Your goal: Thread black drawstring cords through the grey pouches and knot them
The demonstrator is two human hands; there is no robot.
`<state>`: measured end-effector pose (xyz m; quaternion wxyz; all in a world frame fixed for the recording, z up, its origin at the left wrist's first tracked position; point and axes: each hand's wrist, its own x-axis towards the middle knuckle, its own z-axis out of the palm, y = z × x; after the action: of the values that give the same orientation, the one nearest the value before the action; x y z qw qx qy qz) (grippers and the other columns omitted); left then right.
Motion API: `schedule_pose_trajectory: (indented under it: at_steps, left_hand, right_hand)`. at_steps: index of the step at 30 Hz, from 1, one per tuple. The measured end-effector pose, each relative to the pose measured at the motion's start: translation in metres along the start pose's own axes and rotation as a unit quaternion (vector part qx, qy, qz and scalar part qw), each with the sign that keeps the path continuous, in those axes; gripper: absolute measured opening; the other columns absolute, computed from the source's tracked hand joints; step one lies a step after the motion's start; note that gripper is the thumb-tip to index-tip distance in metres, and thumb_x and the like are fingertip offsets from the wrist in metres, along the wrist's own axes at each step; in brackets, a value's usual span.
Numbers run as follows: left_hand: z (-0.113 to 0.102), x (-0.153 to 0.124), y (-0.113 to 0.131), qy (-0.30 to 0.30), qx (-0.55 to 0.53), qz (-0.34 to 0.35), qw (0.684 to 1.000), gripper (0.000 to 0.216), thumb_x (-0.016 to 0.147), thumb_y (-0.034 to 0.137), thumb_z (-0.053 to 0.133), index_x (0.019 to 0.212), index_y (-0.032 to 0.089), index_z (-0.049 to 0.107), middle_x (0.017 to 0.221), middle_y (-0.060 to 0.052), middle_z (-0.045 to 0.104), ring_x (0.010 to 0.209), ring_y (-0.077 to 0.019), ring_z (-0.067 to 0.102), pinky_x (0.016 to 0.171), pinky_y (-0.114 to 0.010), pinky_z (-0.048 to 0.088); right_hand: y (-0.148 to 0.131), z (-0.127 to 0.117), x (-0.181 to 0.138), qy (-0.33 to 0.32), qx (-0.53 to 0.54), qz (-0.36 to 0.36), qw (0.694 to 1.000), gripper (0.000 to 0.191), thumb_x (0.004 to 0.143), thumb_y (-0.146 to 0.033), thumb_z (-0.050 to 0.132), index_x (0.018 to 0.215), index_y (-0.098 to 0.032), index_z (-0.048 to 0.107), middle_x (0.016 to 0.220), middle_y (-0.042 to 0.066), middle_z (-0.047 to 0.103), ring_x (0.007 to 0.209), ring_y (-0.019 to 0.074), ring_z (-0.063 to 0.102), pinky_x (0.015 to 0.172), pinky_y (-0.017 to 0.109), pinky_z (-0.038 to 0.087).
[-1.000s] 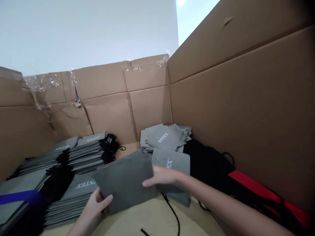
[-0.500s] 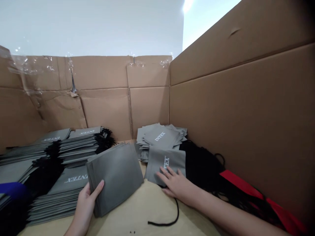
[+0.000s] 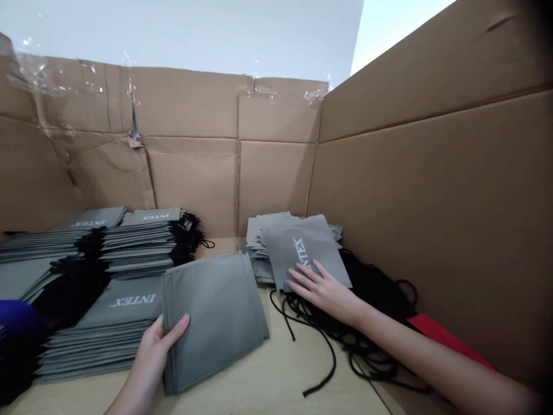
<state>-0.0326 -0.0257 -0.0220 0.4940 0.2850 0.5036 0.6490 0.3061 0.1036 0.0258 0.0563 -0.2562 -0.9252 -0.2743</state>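
Observation:
My left hand (image 3: 158,346) grips the left edge of a small bundle of plain grey drawstring bags (image 3: 213,317) lying on the cardboard floor, thumb on top. My right hand (image 3: 322,286) lies flat with fingers spread on a single grey bag printed INTEX (image 3: 302,256), which rests on the loose grey pile (image 3: 263,236) by the right wall. Black drawstrings (image 3: 319,334) trail from under that hand across the floor.
Neat stacks of grey INTEX bags (image 3: 108,323) with black cords fill the left side. High cardboard walls (image 3: 432,190) enclose everything. A red strip (image 3: 444,340) lies along the right wall; something blue (image 3: 17,314) sits at the far left.
My right hand has slid the single INTEX bag away from me onto the loose pile, baring black cords beneath. The left hand keeps its bundle, now lying flatter. The view swung left.

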Motion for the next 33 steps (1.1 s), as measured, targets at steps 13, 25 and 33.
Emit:
schedule_pose_trajectory:
  at_steps: [13,25,33]
  left_hand:
    - [0.012,-0.014,0.02,0.124,-0.018,-0.089,0.988,0.023,0.074,0.017,0.065,0.096,0.019,0.06,0.096,-0.004,0.071,0.079,-0.0194,0.068,0.072,-0.028,0.051]
    - [0.001,0.0,0.012,0.088,-0.033,-0.138,0.986,0.046,0.055,0.03,0.077,0.096,0.016,0.061,0.095,-0.009,0.072,0.096,-0.0308,0.063,0.084,-0.036,0.049]
    - [0.007,-0.007,0.022,0.079,-0.013,-0.098,0.992,0.052,0.045,0.036,0.082,0.09,0.017,0.064,0.095,-0.009,0.072,0.1,-0.0343,0.061,0.088,-0.04,0.048]
  right_hand:
    - [0.022,0.021,0.081,0.013,0.0,0.205,0.979,0.068,0.073,-0.063,0.051,0.133,-0.034,0.039,0.144,0.01,0.033,0.129,0.0431,0.023,0.093,0.072,0.012]
    - [0.093,0.056,0.098,0.01,-0.098,0.203,0.974,0.049,0.089,-0.043,0.04,0.136,-0.037,0.031,0.14,0.015,0.037,0.12,0.0402,0.036,0.078,0.064,0.037]
    - [0.098,0.055,0.095,0.015,-0.091,0.109,0.99,0.058,0.083,-0.055,0.042,0.136,-0.034,0.032,0.142,0.012,0.035,0.126,0.0379,0.029,0.089,0.063,0.029]
